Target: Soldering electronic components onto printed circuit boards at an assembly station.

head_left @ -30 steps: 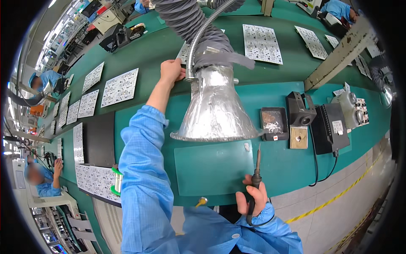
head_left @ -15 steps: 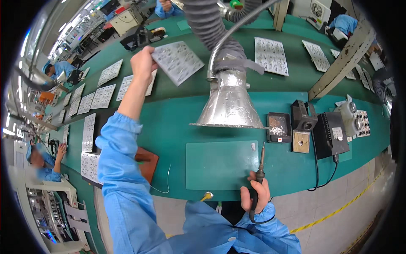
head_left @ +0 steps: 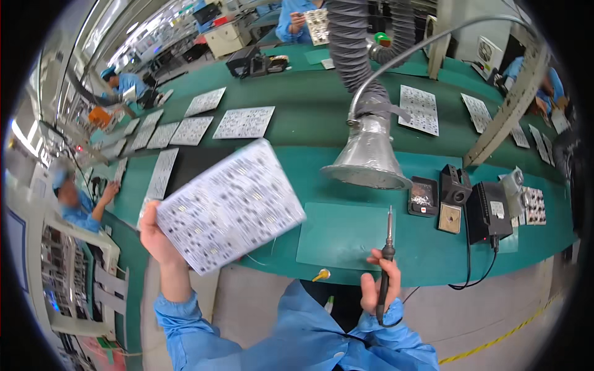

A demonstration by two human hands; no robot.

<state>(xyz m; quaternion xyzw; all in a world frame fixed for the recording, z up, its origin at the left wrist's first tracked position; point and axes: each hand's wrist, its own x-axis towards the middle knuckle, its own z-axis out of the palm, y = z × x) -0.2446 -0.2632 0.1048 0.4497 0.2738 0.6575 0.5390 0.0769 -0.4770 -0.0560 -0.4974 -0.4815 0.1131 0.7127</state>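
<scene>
A white circuit board panel (head_left: pixel 232 207) dotted with small components is gripped at its left edge by my left hand (head_left: pixel 162 238). It hangs tilted above the near left part of the bench, slightly blurred. My right hand (head_left: pixel 380 281) is closed round the dark handle of a soldering iron (head_left: pixel 388 250), whose metal tip points up and away from me. Below the iron's tip lies a translucent green mat (head_left: pixel 337 238). The panel covers part of the bench on the left, and only the end of a thin wire shows beside it.
A foil-wrapped fume hood (head_left: pixel 368 164) hangs over the mat. Right of it stand a small black tray (head_left: pixel 423 196), an iron stand (head_left: pixel 455 185) with a sponge (head_left: pixel 450 219), and a black soldering station (head_left: pixel 489 213). More panels (head_left: pixel 244 122) lie along the dark belt. Co-workers sit around.
My left hand has brought the circuit board panel from over the belt back toward me and down to the left. My right hand still holds the soldering iron. The view has shifted.
</scene>
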